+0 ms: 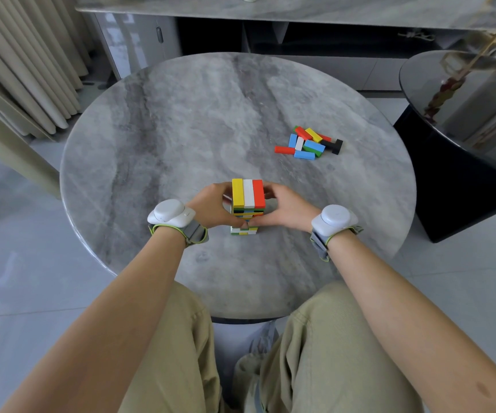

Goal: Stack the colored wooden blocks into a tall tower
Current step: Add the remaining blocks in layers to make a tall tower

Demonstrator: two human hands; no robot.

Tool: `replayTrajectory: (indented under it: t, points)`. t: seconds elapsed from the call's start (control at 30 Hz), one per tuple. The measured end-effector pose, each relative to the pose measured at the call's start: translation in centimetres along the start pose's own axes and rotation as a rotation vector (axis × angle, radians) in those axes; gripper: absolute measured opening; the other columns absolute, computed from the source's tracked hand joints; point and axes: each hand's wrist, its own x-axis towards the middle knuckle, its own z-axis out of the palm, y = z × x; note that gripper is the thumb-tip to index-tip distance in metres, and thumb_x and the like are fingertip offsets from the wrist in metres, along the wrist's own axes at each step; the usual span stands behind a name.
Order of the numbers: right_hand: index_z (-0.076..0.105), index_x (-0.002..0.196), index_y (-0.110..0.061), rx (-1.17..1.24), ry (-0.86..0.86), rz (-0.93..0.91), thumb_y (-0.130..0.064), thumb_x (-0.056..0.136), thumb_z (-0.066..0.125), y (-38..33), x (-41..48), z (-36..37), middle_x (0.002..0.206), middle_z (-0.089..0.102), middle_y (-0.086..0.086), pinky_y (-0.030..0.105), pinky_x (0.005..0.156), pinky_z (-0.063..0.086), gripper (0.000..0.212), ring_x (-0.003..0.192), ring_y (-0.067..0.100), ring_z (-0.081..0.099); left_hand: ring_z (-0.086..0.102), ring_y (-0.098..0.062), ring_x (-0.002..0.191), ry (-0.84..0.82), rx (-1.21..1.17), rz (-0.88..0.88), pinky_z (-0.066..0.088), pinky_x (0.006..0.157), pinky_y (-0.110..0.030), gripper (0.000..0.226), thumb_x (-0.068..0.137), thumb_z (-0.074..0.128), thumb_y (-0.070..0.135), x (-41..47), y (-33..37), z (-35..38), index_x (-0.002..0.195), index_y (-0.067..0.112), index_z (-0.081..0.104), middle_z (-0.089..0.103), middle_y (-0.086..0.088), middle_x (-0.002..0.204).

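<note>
A tower of colored wooden blocks [248, 193] stands near the front of the round grey marble table [181, 129]. Its top layer shows a yellow, a white and a red block side by side. My left hand [212, 205] wraps the tower's left side with curled fingers. My right hand [285, 208] cups the right side, and both thumbs meet against the lower front layers. A loose pile of blocks [307, 143], red, blue, yellow, green, white and black, lies on the table to the far right of the tower.
A black round side table [461, 180] with a glossy top stands close on the right. A grey cabinet [139, 40] runs along the back, and curtains [17, 79] hang at the left. White sensor bands sit on both wrists; my knees are under the table's front edge.
</note>
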Motion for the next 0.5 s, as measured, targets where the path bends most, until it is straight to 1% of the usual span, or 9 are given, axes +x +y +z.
replayTrajectory:
  t: [0.1, 0.2, 0.4, 0.5]
  points:
    - [0.053, 0.12, -0.03, -0.002, 0.011, 0.001, -0.058, 0.046, 0.079, 0.03, 0.02, 0.1, 0.12, 0.06, -0.008, 0.041, 0.102, 0.043, 0.083, 0.115, 0.015, 0.054, 0.054, -0.008, 0.096, 0.0, -0.002, 0.007, 0.039, 0.081, -0.018, 0.069, 0.067, 0.083, 0.015, 0.06, -0.05, 0.03, 0.129, 0.014, 0.052, 0.063, -0.003, 0.12]
    - [0.052, 0.122, -0.028, -0.009, 0.018, -0.003, -0.046, 0.054, 0.083, 0.07, 0.07, 0.12, 0.12, 0.06, -0.006, 0.042, 0.102, 0.043, 0.076, 0.114, 0.016, 0.054, 0.055, -0.009, 0.096, 0.002, -0.005, 0.015, 0.04, 0.081, -0.019, 0.07, 0.067, 0.082, 0.014, 0.08, -0.03, 0.01, 0.13, 0.014, 0.051, 0.063, -0.004, 0.12]
    - [0.051, 0.125, -0.024, -0.002, 0.013, -0.031, -0.034, 0.062, 0.085, -0.02, 0.02, 0.0, 0.122, 0.06, -0.002, 0.038, 0.104, 0.041, 0.072, 0.113, 0.014, 0.053, 0.054, -0.007, 0.095, 0.011, 0.007, 0.033, 0.038, 0.079, -0.015, 0.069, 0.069, 0.081, 0.014, -0.18, 0.15, 0.06, 0.13, 0.014, 0.051, 0.063, -0.003, 0.119]
    - [0.049, 0.127, -0.024, 0.005, 0.008, -0.04, -0.032, 0.064, 0.084, -0.15, -0.04, 0.03, 0.123, 0.059, -0.001, 0.038, 0.104, 0.042, 0.072, 0.114, 0.015, 0.054, 0.054, -0.008, 0.094, 0.013, 0.01, 0.037, 0.039, 0.08, -0.016, 0.069, 0.069, 0.082, 0.016, -0.19, 0.2, 0.1, 0.13, 0.014, 0.051, 0.063, -0.003, 0.118]
